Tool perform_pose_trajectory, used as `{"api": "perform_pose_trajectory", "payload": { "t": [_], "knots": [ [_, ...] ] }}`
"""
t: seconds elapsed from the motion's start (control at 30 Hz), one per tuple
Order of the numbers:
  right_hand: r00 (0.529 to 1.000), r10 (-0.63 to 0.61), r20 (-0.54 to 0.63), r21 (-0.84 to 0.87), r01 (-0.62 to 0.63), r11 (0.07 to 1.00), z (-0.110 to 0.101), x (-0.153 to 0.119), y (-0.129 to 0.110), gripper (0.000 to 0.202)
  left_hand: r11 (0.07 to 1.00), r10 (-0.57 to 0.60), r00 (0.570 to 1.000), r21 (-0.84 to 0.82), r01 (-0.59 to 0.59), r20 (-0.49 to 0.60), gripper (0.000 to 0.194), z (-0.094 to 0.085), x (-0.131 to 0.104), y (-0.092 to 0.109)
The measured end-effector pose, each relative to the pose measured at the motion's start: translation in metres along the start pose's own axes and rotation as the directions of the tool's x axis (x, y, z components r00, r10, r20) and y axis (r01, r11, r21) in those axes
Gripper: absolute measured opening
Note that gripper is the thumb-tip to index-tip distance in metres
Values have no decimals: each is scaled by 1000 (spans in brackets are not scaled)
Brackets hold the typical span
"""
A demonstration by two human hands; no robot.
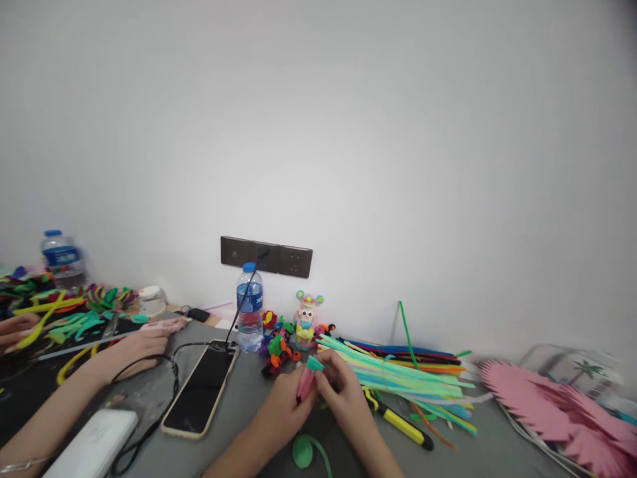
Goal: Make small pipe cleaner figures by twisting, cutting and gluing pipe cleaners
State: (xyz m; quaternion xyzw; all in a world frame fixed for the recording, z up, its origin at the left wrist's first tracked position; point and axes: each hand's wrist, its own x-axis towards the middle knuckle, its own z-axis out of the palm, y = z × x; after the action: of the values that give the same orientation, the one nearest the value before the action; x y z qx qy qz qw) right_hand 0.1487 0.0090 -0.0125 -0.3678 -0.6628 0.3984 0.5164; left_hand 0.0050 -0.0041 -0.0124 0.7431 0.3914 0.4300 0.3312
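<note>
My left hand (289, 398) is closed around a small pink piece (306, 383), which looks soft and fuzzy, with a teal band (314, 363) at its top. The fingers of my right hand (341, 382) are pinched at the right side of this teal part. Whether the band is wrapped on or stuck on, I cannot tell. Below my hands, a green coiled disc (302, 451) with a long tail lies on the dark table. Just right of my right hand are a bundle of coloured pipe cleaners (398, 375) and a yellow and black tool (404, 427).
A phone (202, 388), water bottle (249, 312), cartoon figurine (305, 320) and colourful fuzzy pieces (279, 348) stand left and behind. Pink jagged-edged sheets (537, 398) lie right. At left are another person's hand (142, 348), a white power bank (94, 441) and black cable (174, 382).
</note>
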Motion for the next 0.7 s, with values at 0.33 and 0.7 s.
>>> {"api": "perform_pose_trajectory", "payload": {
  "t": [0.33,0.7],
  "knots": [
    [1000,16,2,-13,-16,1000,-1,-2,2,9,999,-11,999,36,10,34,27,0,0,1],
    [1000,14,6,6,-14,1000,-1,-1,-4,9,998,-16,999,68,14,37,28,-2,0,4]
  ]
}}
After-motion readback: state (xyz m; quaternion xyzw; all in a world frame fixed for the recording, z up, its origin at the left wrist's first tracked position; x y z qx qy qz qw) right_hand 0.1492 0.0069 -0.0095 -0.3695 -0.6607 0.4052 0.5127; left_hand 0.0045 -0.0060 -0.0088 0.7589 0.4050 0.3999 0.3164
